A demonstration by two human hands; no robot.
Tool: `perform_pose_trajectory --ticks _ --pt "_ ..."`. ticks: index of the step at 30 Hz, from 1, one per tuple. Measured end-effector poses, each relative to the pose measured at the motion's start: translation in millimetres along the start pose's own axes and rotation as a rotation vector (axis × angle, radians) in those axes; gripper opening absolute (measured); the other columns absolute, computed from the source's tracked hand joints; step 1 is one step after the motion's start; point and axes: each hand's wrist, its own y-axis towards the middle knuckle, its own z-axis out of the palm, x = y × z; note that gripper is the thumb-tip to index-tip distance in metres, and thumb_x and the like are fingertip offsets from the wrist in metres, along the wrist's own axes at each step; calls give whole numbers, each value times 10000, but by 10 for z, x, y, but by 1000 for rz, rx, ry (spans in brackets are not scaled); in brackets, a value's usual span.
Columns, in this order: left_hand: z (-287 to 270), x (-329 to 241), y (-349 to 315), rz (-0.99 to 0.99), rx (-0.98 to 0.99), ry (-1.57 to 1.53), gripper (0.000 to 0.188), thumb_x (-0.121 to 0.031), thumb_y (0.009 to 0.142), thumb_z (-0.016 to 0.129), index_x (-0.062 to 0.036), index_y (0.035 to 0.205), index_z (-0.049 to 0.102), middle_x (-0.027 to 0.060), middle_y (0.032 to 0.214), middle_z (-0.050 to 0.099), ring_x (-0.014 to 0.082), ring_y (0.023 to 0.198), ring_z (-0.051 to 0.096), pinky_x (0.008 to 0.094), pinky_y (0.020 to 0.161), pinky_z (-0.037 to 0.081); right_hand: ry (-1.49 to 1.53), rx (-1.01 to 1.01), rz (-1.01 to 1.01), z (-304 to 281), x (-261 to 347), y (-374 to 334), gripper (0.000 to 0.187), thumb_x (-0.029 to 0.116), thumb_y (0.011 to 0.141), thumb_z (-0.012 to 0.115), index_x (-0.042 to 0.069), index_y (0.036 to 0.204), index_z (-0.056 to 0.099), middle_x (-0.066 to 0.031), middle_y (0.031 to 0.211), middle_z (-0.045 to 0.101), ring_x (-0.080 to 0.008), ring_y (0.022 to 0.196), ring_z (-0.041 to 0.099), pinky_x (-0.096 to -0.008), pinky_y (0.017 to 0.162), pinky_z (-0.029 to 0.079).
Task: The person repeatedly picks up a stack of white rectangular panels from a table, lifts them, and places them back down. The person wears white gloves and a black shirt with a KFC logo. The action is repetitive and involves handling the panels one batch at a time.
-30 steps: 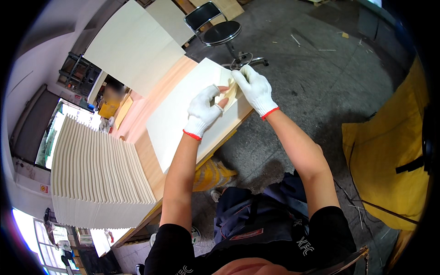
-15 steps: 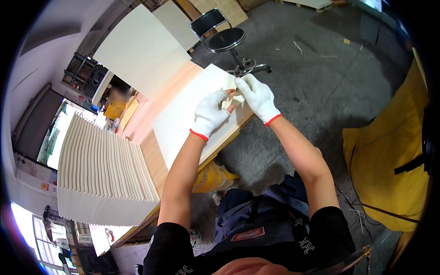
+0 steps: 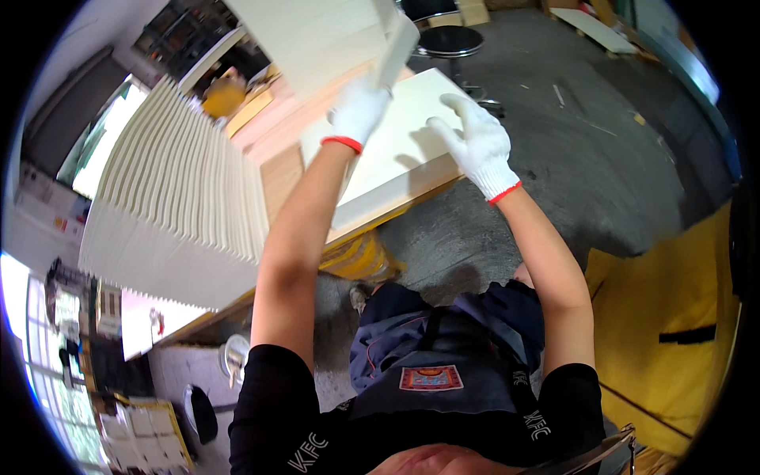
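Note:
My left hand (image 3: 360,111), in a white glove with a red cuff, is smeared by motion over the bench. Its fingers meet the lower end of a pale, strip-like piece (image 3: 397,51); whether they grip it is too blurred to see. My right hand (image 3: 480,142), gloved alike, hovers over the near right part of a white board (image 3: 408,131), thumb and fingers apart and nothing between them. The board lies flat on the wooden workbench (image 3: 281,170), its pale thick edge facing me.
A tall stack of white boards (image 3: 174,198) stands on the left. Another large white panel (image 3: 309,36) rises at the bench's far end. Beyond is a black stool (image 3: 451,41). Yellow sheeting (image 3: 649,340) covers something at right. A bucket (image 3: 235,356) stands on the floor at lower left.
My hands have come apart from a small piece at the white board's edge. The left hand has moved up toward the far panel; the right has opened. The head view has shifted.

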Motion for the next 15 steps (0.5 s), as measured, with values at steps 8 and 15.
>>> perform_pose_trajectory --ticks 8,15 --pt "-1149 1245 -524 42 -778 -879 357 -186 872 785 44 1114 660 78 957 694 163 834 626 284 779 505 -125 802 -358 962 1520 -160 983 748 786 607 -17 1393 494 -217 1402 522 -359 1331 468 -540 1150 270" --pt "-1202 1699 -672 10 -1055 -1066 351 -101 869 766 79 1140 635 94 1055 681 178 891 600 303 842 487 -302 739 -344 1360 1783 -418 1149 793 734 622 -67 1461 399 -220 1483 421 -352 1407 345 -589 1159 192"
